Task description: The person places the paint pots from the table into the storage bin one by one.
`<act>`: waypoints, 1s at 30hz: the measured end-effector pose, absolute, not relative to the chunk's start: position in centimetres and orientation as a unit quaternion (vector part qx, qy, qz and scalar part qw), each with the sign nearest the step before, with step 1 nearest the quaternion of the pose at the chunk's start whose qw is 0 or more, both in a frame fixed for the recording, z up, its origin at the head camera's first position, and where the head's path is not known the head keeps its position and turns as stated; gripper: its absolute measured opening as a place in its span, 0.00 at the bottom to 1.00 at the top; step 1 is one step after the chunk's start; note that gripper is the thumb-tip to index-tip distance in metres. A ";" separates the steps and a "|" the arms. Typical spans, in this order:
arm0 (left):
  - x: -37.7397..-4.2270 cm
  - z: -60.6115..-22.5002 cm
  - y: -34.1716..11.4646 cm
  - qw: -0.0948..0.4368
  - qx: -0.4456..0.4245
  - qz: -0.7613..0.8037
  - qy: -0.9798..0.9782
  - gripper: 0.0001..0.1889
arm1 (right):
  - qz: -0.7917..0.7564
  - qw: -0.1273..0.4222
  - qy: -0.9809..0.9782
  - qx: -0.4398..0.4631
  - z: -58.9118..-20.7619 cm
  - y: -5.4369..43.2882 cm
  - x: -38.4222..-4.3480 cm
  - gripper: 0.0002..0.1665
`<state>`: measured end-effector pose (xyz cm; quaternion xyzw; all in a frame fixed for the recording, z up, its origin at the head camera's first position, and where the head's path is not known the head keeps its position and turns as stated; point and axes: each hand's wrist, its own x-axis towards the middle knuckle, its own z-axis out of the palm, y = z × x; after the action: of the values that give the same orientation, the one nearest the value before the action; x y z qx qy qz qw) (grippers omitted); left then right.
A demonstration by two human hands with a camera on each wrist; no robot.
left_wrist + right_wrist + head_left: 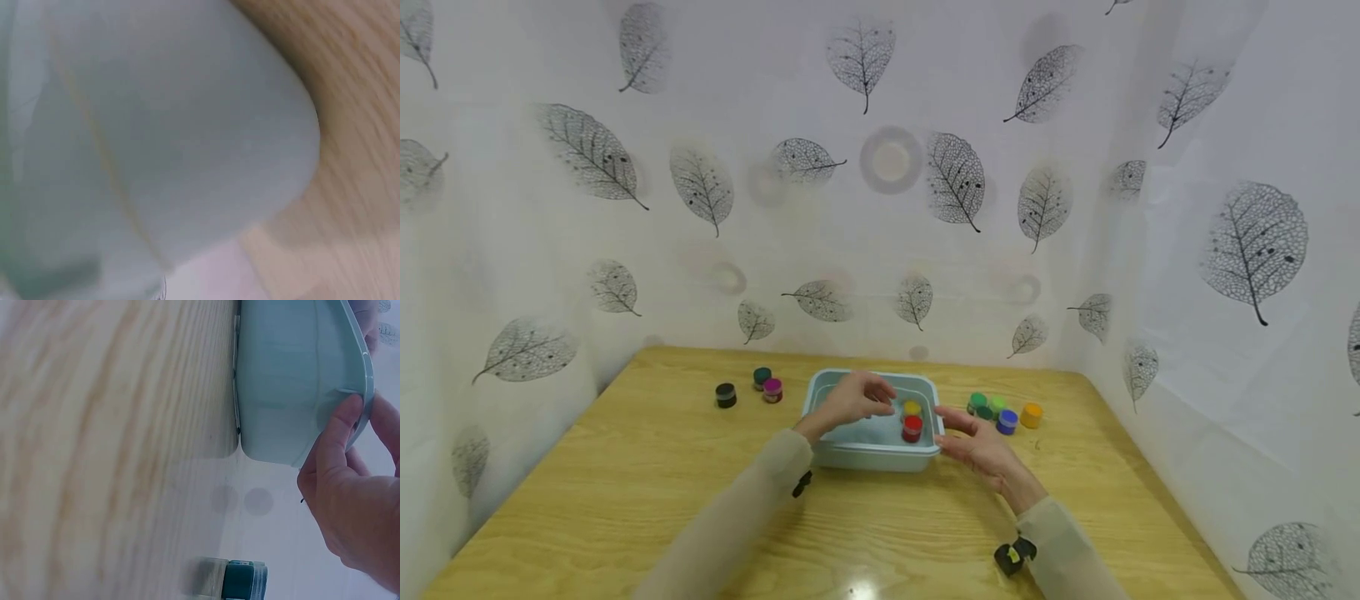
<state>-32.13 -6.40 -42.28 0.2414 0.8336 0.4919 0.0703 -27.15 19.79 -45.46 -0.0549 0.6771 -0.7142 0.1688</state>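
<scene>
A light blue plastic tub (pixel 872 459) stands on the table, with a red paint jar (pixel 912 429) and a yellow paint jar (pixel 912 408) inside, towards its right end. My left hand (pixel 855 398) hovers over the tub's left half, fingers loosely bent, and no object shows between them. At the right end, my right hand (pixel 981 450) pinches the tub's rim between thumb and fingers, seen closely in the right wrist view. The tub's pale outer wall (pixel 206 137) fills most of the left wrist view, where the left hand is out of sight.
Left of the tub stand a black jar (pixel 726 395), a dark teal jar (pixel 762 377) and a magenta jar (pixel 772 390). To its right are several green jars (pixel 977 403), a blue jar (pixel 1007 422) and an orange jar (pixel 1032 415). A leaf-print curtain (pixel 880 242) encloses the wooden table.
</scene>
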 end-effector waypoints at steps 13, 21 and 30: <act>-32.6 -42.2 -11.3 -0.019 0.132 0.603 0.787 0.13 | -0.714 0.160 0.680 -0.049 -45.6 19.7 -27.0 0.36; -33.3 -42.7 -14.9 0.000 0.031 0.668 0.744 0.19 | -0.717 0.164 0.676 -0.045 -45.5 19.6 -27.1 0.36; -33.4 -43.9 -17.6 0.028 -0.008 0.698 0.716 0.19 | -0.715 0.167 0.678 -0.035 -45.3 19.6 -27.1 0.36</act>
<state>-33.39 -17.58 -43.88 -0.0083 0.7156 0.6979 0.0280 -27.06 19.64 -45.25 -0.0353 0.6776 -0.7154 0.1667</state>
